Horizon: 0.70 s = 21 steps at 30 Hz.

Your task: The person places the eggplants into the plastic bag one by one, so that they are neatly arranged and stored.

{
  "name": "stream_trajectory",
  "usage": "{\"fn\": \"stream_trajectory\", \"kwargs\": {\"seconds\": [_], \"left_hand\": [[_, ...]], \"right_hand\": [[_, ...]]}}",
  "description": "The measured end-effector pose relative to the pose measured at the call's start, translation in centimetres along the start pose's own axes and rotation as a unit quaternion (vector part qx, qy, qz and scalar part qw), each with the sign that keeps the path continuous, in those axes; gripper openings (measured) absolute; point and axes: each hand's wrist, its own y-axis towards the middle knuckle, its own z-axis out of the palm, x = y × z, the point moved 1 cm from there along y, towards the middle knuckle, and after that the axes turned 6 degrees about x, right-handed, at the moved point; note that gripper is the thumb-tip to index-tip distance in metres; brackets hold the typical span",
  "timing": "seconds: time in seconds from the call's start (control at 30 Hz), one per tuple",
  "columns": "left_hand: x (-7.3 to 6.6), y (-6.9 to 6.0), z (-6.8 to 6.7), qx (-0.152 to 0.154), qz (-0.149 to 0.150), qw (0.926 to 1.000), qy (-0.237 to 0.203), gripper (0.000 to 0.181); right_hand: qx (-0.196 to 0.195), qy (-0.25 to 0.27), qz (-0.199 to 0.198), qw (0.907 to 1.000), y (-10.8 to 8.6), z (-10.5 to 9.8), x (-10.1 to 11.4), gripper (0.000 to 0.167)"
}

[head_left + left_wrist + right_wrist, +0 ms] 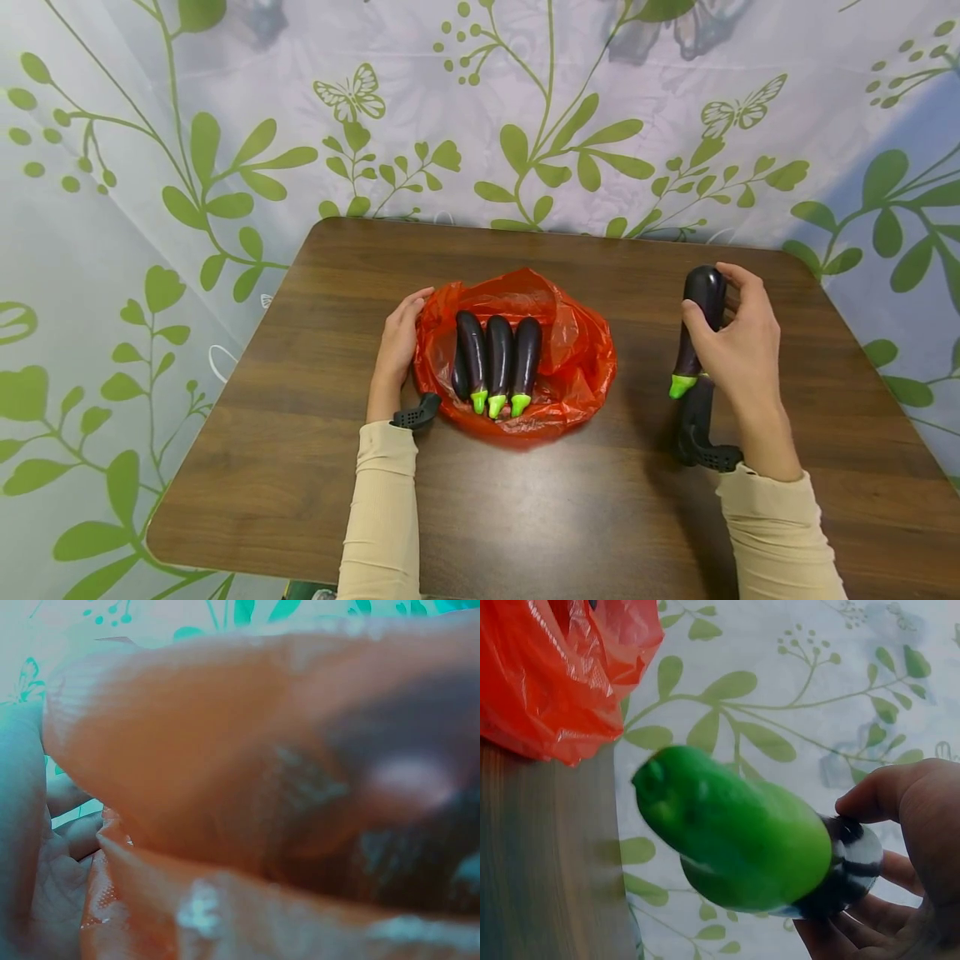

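A red plastic bag [577, 375] lies on the table with its mouth spread wide. Several dark purple eggplants [498, 354] with bright green stem ends lie inside, side by side; one at the left is partly covered. My left hand [397, 342] rests along the bag's left side, its fingers against the outside of the plastic. In the left wrist view the bag's blurred film [187, 750] fills most of the picture. To the right of the bag, my right hand [742, 333] holds another eggplant [703, 292] above the table, thumb and fingers around it, its green end [735, 832] pointing down.
The brown wooden table [525, 508] carries the bag near its middle. Behind it hangs a pale curtain [420, 142] with green leaves and butterflies. A black strap mount [708, 454] sits at my right wrist, and a similar mount [417, 414] at the left.
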Motion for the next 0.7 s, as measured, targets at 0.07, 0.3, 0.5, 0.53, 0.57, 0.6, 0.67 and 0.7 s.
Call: {"fn": "stream_trajectory", "kwargs": {"seconds": [0.07,0.3,0.5,0.53,0.57,0.6,0.67,0.7], "left_hand": [[0.0,0.0,0.0,-0.002,0.000,1.0000,0.002,0.044],[0.1,0.1,0.1,-0.004,0.006,1.0000,0.000,0.043],[0.0,0.1,0.0,-0.001,0.006,1.0000,0.000,0.044],[0.0,0.1,0.0,0.000,0.004,1.0000,0.001,0.044],[0.0,0.1,0.0,0.001,0.003,1.0000,0.002,0.045],[0.0,0.1,0.0,0.002,0.001,1.0000,0.003,0.045],[0.0,0.1,-0.1,0.002,-0.001,1.0000,0.006,0.045],[0.0,0.1,-0.1,0.002,-0.002,1.0000,0.007,0.045]], "right_hand": [[0.003,0.001,-0.007,1.0000,0.0,0.2,0.2,0.065],[0.005,0.000,-0.042,0.9991,0.2,0.8,1.1,0.064],[0.011,-0.001,-0.059,0.9982,0.4,1.6,1.8,0.064],[0.012,-0.001,-0.061,0.9981,0.4,1.7,1.9,0.064],[0.013,-0.001,-0.063,0.9979,0.4,1.8,2.0,0.063],[0.013,-0.002,-0.065,0.9978,0.5,2.0,2.1,0.063],[0.014,-0.001,-0.070,0.9974,0.5,2.2,2.3,0.061],[0.014,-0.001,-0.074,0.9972,0.5,2.4,2.4,0.061]]}}
